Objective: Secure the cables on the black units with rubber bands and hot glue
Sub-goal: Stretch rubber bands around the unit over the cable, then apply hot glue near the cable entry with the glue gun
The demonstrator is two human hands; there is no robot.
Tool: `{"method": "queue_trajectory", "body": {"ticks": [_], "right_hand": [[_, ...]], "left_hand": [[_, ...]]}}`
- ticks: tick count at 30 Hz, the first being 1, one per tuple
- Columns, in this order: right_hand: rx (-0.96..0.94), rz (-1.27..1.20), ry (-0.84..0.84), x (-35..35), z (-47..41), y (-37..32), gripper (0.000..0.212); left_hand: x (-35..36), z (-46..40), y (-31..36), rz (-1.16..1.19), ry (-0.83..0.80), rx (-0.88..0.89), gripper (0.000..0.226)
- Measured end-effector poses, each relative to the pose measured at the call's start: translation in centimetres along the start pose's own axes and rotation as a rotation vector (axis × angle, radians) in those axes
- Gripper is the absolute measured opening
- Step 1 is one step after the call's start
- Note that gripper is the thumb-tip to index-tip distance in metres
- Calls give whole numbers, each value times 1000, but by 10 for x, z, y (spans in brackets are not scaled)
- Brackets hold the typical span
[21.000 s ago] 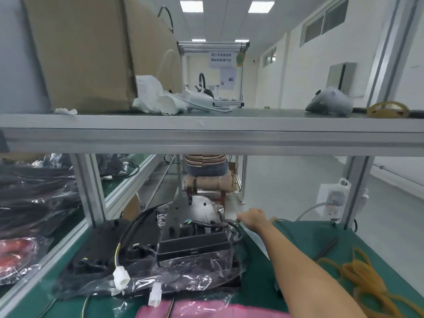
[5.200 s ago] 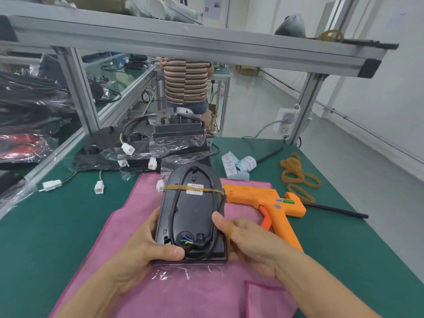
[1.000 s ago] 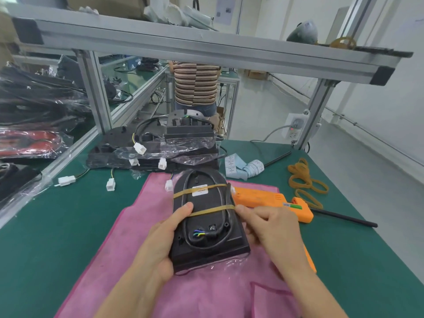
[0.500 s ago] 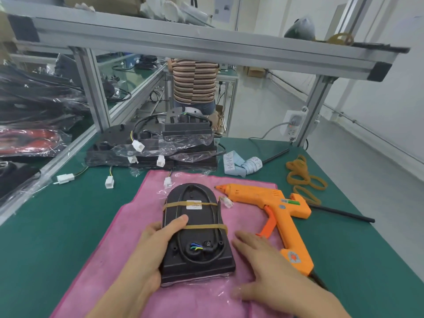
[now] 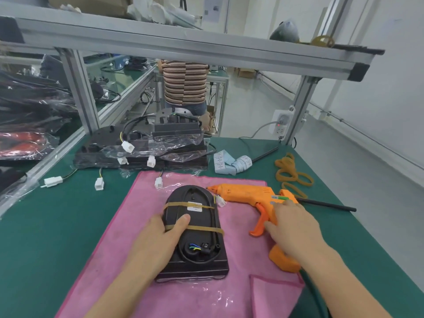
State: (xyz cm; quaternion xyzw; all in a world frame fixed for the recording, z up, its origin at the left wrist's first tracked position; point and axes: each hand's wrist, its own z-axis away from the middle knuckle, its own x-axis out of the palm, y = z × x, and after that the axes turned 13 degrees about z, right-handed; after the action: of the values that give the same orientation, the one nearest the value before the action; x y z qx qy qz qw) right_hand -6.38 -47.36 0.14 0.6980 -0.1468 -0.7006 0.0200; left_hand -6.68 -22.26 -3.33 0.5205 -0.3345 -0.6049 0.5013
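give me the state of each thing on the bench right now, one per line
black unit: flat on the pink cloth, cable looped on top
rubber bands on unit: two, stretched across it
left hand: resting on the unit, thumb on top
right hand: on the glue gun's grip, not closed round it
glue gun: lying on its side on the cloth
spare rubber bands: loose pile on the mat
stacked units: bagged, cables loose
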Motion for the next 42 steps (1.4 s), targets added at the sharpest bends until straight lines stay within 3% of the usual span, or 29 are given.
{"method": "queue_trajectory", "body": {"ticks": [3, 7, 9, 10, 12, 14, 16, 20, 23, 26, 31, 34, 36, 40, 42], "right_hand": [[34, 71, -56, 7, -9, -3, 31], [64, 46, -112, 8, -15, -4, 20], [86, 15, -184, 8, -17, -3, 6], [106, 4, -210, 8, -18, -2, 9], [142, -39, -225, 10, -20, 4, 14], [160, -125, -239, 13, -23, 11, 23], [178, -340, -298, 17, -26, 18, 25], [291, -1053, -500, 17, -31, 30, 21], [302, -1337, -591, 18, -30, 34, 15], [199, -1545, -553, 16, -26, 35, 18], [-75, -1701, -389, -12, -25, 45, 57], [-252, -1787, -421, -33, -24, 48, 56], [-330, -1788, -483, -41, -26, 48, 53], [-429, -1658, -574, -53, -30, 42, 33], [-489, -1537, -614, -60, -32, 40, 46]], "left_hand": [[-1, 2, -2, -197, 20, 78, 51], [-3, 11, -11, -29, -29, 151, 62], [-10, 16, -18, 70, -142, 209, 81], [-14, 18, -21, 82, -220, 244, 92], [-19, 20, -26, -9, -352, 296, 118], [-19, 20, -31, -186, -371, 330, 134], [-15, 20, -32, -211, -318, 396, 131], [-10, 19, -29, -34, -248, 509, 115], [-7, 21, -28, 9, -226, 518, 113], [-3, 21, -27, 41, -203, 535, 108], [4, 20, -26, 13, -151, 526, 109], [5, 20, -26, 1, -129, 540, 103], [5, 20, -28, -2, -132, 501, 113], [4, 21, -30, 80, -111, 441, 110], [4, 23, -28, 72, -106, 451, 105]]}}
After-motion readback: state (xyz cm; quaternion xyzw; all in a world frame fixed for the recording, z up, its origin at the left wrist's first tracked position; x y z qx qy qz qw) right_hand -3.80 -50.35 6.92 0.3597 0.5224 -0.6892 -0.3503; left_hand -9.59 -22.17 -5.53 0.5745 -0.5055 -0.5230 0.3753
